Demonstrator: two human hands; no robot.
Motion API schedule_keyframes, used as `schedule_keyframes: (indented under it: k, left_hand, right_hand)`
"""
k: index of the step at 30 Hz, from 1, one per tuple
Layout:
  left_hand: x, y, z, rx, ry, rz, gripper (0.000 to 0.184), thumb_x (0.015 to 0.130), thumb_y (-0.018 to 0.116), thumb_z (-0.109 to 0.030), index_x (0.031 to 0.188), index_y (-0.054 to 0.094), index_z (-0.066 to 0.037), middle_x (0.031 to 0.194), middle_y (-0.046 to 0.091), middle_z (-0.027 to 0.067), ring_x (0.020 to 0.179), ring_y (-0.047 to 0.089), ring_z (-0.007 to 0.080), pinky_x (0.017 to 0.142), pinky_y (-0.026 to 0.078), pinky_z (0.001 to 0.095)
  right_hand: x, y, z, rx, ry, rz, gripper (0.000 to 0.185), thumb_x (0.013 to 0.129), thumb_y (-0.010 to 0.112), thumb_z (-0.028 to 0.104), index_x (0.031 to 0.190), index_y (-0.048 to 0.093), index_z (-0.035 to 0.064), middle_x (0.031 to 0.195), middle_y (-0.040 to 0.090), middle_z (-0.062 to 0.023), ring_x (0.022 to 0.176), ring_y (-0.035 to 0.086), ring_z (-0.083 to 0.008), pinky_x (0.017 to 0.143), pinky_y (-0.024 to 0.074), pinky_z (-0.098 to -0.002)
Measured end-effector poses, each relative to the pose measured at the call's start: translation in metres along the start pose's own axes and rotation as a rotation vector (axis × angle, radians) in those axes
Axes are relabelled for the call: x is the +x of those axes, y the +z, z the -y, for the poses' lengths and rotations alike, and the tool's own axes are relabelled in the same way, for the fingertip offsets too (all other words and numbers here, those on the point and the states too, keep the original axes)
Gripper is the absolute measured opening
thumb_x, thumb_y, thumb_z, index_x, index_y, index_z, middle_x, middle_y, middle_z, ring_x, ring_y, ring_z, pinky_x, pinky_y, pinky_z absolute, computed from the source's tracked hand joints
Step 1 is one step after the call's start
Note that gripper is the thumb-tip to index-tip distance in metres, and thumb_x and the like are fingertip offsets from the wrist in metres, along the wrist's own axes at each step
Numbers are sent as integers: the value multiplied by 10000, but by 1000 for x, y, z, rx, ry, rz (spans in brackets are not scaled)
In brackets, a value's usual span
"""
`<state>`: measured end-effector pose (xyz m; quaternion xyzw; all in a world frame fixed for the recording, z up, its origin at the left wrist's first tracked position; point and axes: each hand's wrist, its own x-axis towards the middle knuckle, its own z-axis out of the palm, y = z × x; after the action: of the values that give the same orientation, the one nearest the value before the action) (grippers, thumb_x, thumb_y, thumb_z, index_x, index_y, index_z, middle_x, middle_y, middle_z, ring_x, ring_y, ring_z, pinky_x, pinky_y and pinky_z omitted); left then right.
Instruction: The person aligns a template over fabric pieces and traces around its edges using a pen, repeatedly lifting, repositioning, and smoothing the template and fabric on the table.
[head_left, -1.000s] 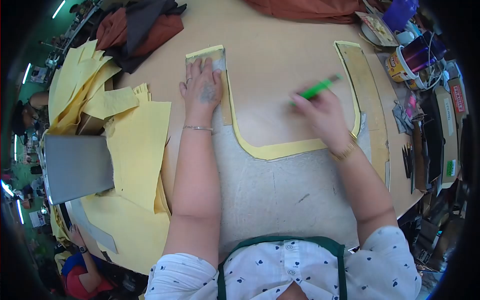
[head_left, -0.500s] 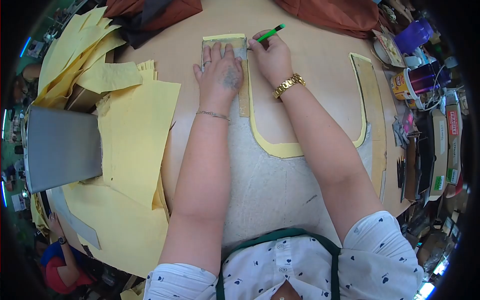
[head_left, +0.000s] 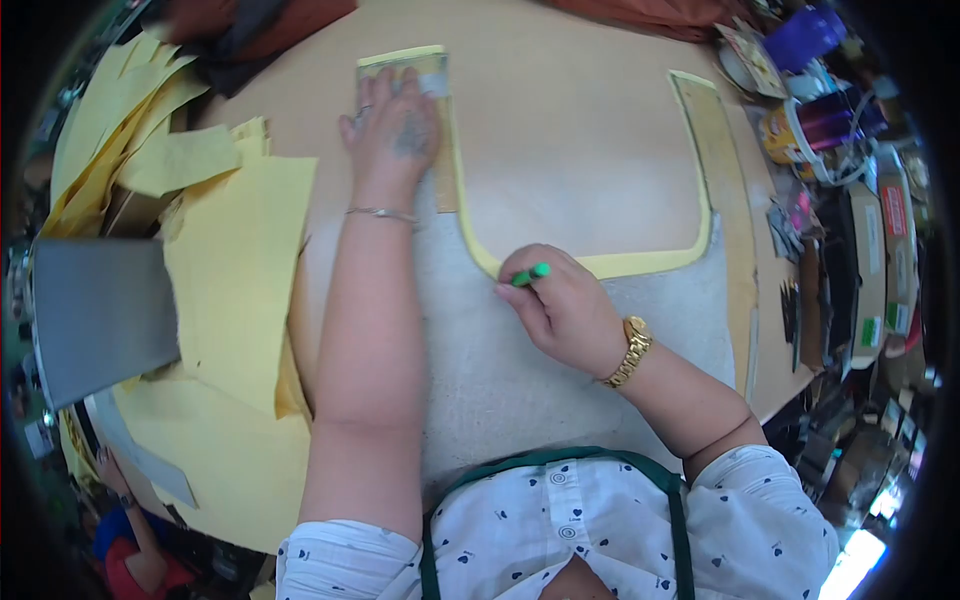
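Observation:
A large grey U-shaped template (head_left: 500,390) lies on the table, its left and right arms partly faced with tan strips. Along its inner edge and at the top of its left arm shows a border of yellow sheet (head_left: 640,264). My left hand (head_left: 395,130) lies flat with fingers spread on the top of the left arm. Wrapped round a green pencil (head_left: 532,274), my right hand (head_left: 560,305) is at the lower left bend of the inner edge. The pencil's tip is hidden by my fingers.
Yellow sheets (head_left: 240,280) are piled at left beside a grey panel (head_left: 105,305). Dark red fabric (head_left: 650,15) lies at the back. On the right are a purple container (head_left: 805,38), a tub (head_left: 785,135) and cardboard boxes (head_left: 868,270). Another person's arm (head_left: 140,530) shows at lower left.
My right hand has moved with the pencil from the top of the left arm down to the inner bend. My left hand stays on the template. The whole view has shifted slightly.

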<state>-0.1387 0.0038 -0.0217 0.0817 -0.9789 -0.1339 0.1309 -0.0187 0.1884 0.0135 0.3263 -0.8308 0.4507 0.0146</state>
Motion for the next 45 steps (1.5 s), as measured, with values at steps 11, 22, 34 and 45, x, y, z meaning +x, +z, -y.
schedule_keyframes:
  k: [11, 22, 34, 45]
  left_hand:
    - [4, -2, -1, 88, -26, 69, 424, 873, 369, -345, 1260, 393, -172, 1356, 288, 54, 1273, 227, 233, 951, 226, 566]
    - [6, 3, 11, -27, 118, -45, 422, 859, 425, -295, 1243, 410, -121, 1262, 417, 84, 1176, 376, 275, 931, 285, 525]
    - [-56, 41, -203, -153, 616, 60, 291, 848, 460, -238, 1095, 555, -118, 1203, 477, 114, 1185, 353, 347, 936, 254, 553]
    - [-69, 52, -257, 58, 460, 256, 438, 873, 362, -278, 1271, 366, -96, 1349, 290, 84, 1258, 236, 279, 938, 241, 554]
  right_hand:
    - [-76, -158, -83, 221, 414, -261, 61, 807, 547, 59, 856, 517, 38, 824, 536, -29, 793, 519, -116, 709, 420, -242]
    - [-86, -192, -143, -605, 647, -885, 132, 708, 512, 85, 785, 571, -4, 780, 558, -239, 765, 539, -375, 716, 435, -429]
    - [-93, -202, -149, -392, 762, -685, 120, 679, 522, 89, 729, 620, 40, 739, 604, -139, 756, 580, -261, 727, 421, -357]
    - [-89, -199, -151, -402, 783, -647, 156, 711, 492, 71, 770, 635, 43, 795, 598, -147, 780, 568, -281, 751, 418, -353]
